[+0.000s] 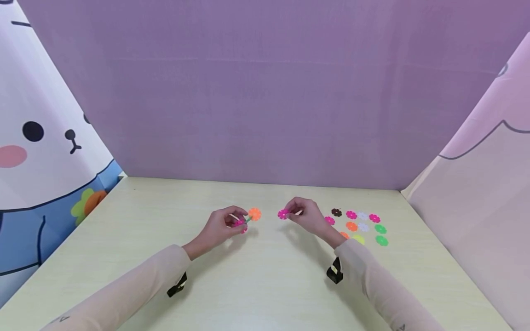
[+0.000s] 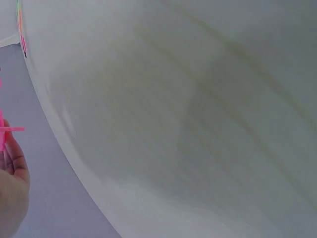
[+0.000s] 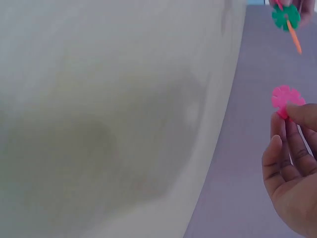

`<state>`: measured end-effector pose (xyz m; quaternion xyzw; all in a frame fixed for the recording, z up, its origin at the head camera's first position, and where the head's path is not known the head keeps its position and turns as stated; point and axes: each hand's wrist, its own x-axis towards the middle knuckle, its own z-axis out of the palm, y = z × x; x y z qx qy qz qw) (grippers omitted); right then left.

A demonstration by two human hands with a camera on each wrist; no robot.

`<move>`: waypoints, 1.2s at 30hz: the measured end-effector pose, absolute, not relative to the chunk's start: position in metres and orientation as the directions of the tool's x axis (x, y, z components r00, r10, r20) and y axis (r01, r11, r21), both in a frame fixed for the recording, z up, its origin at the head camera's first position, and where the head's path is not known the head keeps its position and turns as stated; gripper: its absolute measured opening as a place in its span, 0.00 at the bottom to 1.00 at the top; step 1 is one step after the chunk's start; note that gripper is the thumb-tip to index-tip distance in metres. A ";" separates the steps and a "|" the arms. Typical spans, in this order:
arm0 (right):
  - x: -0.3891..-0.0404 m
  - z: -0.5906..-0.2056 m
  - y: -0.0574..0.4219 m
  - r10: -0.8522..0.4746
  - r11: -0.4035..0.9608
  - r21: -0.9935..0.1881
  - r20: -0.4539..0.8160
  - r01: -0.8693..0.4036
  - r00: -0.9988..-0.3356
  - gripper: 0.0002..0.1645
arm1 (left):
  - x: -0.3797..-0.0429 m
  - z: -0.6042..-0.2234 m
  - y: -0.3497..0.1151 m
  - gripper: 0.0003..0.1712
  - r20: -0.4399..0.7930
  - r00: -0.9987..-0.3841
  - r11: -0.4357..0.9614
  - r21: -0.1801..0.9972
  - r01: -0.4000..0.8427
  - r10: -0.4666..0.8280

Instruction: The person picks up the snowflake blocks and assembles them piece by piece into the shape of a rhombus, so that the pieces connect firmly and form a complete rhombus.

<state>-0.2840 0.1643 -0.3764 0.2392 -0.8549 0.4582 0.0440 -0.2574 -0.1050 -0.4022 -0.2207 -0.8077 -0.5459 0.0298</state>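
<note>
My left hand (image 1: 220, 225) holds a small joined cluster of notched, flower-shaped plastic discs above the table. In the cluster an orange disc (image 1: 254, 214) sticks out to the right, a green disc (image 3: 286, 18) shows nearly face-on in the right wrist view, and a pink disc (image 1: 240, 223) lies by the fingers. To the right, my right hand (image 1: 309, 217) pinches a single pink disc (image 3: 283, 97) between thumb and fingers. A gap separates this disc from the cluster. The left wrist view catches only part of the held pink pieces at its edge.
Loose flower discs lie on the table right of my right hand: a dark brown one (image 1: 337, 212), green ones (image 1: 381, 229), white ones (image 1: 363, 227), a yellow one (image 1: 359, 239), plus pink and orange. A purple backdrop (image 1: 265, 101) rises behind the pale table (image 1: 256, 285).
</note>
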 end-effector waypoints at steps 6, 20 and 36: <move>-0.271 -0.369 0.146 -0.372 0.454 -0.753 0.326 -0.477 -0.869 0.06 | -0.257 -0.402 -0.104 0.17 0.277 -0.904 0.314 0.870 0.379 0.324; -0.273 -0.378 0.128 -0.340 0.454 -0.727 0.393 -0.515 -0.854 0.07 | -0.252 -0.392 -0.098 0.18 0.253 -0.912 0.337 0.870 0.360 0.322; -0.272 -0.381 0.123 -0.357 0.469 -0.668 0.455 -0.577 -0.816 0.06 | -0.259 -0.400 -0.100 0.23 0.268 -0.901 0.323 0.866 0.381 0.341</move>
